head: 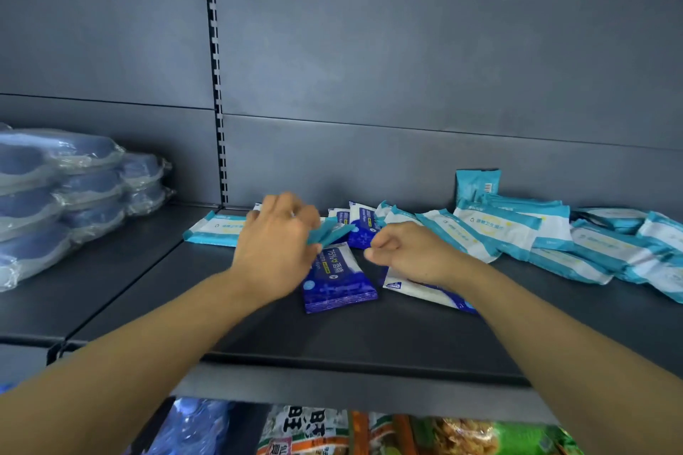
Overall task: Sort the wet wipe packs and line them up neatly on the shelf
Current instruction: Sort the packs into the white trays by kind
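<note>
Crinkly teal pack [329, 233] in left hand [275, 244]

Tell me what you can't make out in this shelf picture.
Head view only:
- Pack under the right hand: the wrist covers most of it; its label is unreadable.
- Left hand: its fingers grip a teal pack, largely hidden, print unseen.
- Teal-and-white packs on the right: the frame edge cuts off the pile.
- Wrapped blue items on the left: blurred and cropped.
- Snack bags below: the shelf edge hides them.
</note>
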`<move>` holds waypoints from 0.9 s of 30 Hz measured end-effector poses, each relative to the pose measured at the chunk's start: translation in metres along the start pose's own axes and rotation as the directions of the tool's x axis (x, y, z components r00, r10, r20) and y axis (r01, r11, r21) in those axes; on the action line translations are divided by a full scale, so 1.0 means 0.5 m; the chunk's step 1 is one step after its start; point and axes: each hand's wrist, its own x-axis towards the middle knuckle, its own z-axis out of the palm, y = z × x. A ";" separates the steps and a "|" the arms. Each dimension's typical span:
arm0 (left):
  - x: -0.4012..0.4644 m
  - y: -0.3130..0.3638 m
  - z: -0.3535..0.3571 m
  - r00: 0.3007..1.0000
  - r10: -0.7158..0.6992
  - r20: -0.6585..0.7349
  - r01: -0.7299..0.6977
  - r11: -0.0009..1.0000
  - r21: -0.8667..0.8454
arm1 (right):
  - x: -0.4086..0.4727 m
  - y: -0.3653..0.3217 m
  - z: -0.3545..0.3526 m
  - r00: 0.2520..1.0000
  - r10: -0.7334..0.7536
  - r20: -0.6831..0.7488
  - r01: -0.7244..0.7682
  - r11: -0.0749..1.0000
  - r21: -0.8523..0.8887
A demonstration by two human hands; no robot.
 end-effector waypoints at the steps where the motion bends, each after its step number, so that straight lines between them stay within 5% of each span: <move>1: 0.015 -0.012 0.006 0.993 -0.085 0.077 0.086 0.996 -0.014 | 0.004 -0.011 0.015 1.000 0.007 0.018 -0.007 0.999 -0.031; 5: 0.053 -0.018 0.033 0.879 -0.250 0.406 0.338 0.927 -0.160 | 0.017 -0.046 0.053 0.996 0.068 0.056 -0.052 0.969 -0.240; 13: 0.029 -0.027 0.009 0.812 -0.314 0.492 0.508 0.796 -0.330 | 0.028 -0.050 0.071 0.985 0.162 0.055 -0.162 0.987 0.004; 22: -0.025 -0.039 -0.016 0.795 -0.356 0.491 0.482 0.862 -0.157 | -0.019 -0.008 -0.052 0.974 0.164 -0.157 -0.121 0.959 0.255; 27: -0.014 0.016 -0.007 0.937 -0.262 0.232 0.249 0.965 0.081 | -0.053 0.063 -0.133 0.966 0.187 -0.179 -0.106 0.917 0.385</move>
